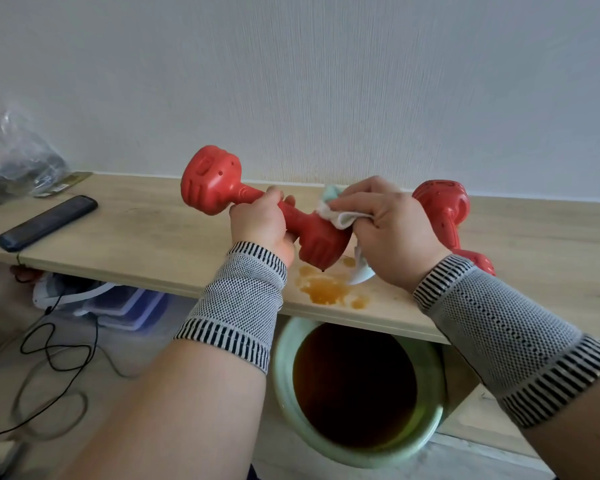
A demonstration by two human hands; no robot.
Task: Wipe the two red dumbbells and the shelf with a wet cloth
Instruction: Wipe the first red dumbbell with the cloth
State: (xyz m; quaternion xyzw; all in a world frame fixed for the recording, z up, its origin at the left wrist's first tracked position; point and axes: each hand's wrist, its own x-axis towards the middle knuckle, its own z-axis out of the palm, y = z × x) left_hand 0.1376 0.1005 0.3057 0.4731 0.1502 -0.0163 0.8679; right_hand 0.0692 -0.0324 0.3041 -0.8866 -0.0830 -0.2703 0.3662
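Observation:
My left hand (pixel 260 225) grips the handle of a red dumbbell (pixel 212 183) and holds it tilted above the wooden shelf (pixel 146 237). My right hand (pixel 385 233) holds a white and pale-blue cloth (pixel 336 214) against the dumbbell's near head. The cloth's tail hangs down below my right hand. A second red dumbbell (pixel 444 206) lies on the shelf behind my right hand, partly hidden by it. An orange-brown wet stain (pixel 326 289) spreads on the shelf under the held dumbbell.
A dark phone (pixel 47 221) lies on the shelf's left part, near a clear plastic bag (pixel 18 161) at the far left. Below the shelf stand a green bucket (pixel 284 382) of dark liquid, plastic boxes (pixel 125 306) and loose black cables (pixel 49 355).

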